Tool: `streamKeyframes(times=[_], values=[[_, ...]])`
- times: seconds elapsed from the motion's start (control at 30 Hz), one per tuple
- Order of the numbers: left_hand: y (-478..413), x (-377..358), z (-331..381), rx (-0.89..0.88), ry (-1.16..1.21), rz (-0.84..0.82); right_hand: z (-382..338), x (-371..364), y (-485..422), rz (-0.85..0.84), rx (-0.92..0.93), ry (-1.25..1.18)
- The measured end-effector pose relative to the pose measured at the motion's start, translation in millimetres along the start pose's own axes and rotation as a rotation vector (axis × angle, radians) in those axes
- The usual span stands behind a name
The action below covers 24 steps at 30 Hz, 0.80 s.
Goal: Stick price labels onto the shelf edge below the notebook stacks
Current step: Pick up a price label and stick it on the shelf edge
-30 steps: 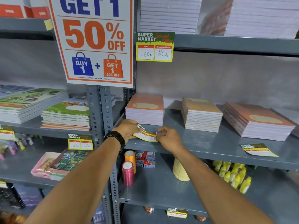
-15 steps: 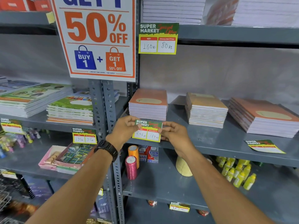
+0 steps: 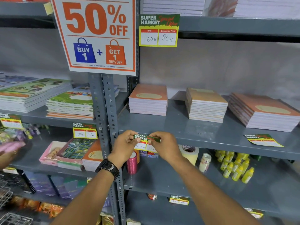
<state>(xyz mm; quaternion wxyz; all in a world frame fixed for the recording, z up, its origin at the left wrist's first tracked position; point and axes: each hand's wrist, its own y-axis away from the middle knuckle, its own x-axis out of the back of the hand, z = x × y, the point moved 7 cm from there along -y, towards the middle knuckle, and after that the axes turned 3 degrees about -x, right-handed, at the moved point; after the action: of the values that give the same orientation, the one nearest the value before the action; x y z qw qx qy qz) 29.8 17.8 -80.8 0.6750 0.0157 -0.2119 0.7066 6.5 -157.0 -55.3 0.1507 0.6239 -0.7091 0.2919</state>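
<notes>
Hands meet at the front edge of the grey metal shelf (image 3: 211, 140), below the left stack of orange-covered notebooks (image 3: 148, 100). Left hand (image 3: 125, 146) pinches the left end of the green, yellow and white paper price label (image 3: 145, 142), right hand (image 3: 165, 146) pinches its right end. The label's long axis runs left to right along the edge, its top strip seems to touch the metal. Both hands are equally near, so pressing looks next. Fingers cover part of the written prices. Another green and yellow label (image 3: 263, 140) lies flat on the shelf, far right.

Shop: price labels (image 3: 158, 30), stocked shelving (image 3: 211, 137)
</notes>
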Motion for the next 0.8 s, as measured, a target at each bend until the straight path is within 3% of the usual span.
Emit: streamKeyframes(times=[0.23, 0.53, 0.8], values=[[-6.3, 1.8, -3.1, -0.007, -0.078, 0.049, -13.9, 0.9, -5.6, 0.047, 0.075, 0.308], [-6.5, 0.9, -4.1, -0.024, -0.132, 0.065, -13.5, 1.6, -8.2, 0.123, 0.019, 0.294], [-6.8, 0.2, 1.7, -0.098, -0.253, 0.121, -14.9, -1.3, -9.2, 0.137, 0.087, 0.43]])
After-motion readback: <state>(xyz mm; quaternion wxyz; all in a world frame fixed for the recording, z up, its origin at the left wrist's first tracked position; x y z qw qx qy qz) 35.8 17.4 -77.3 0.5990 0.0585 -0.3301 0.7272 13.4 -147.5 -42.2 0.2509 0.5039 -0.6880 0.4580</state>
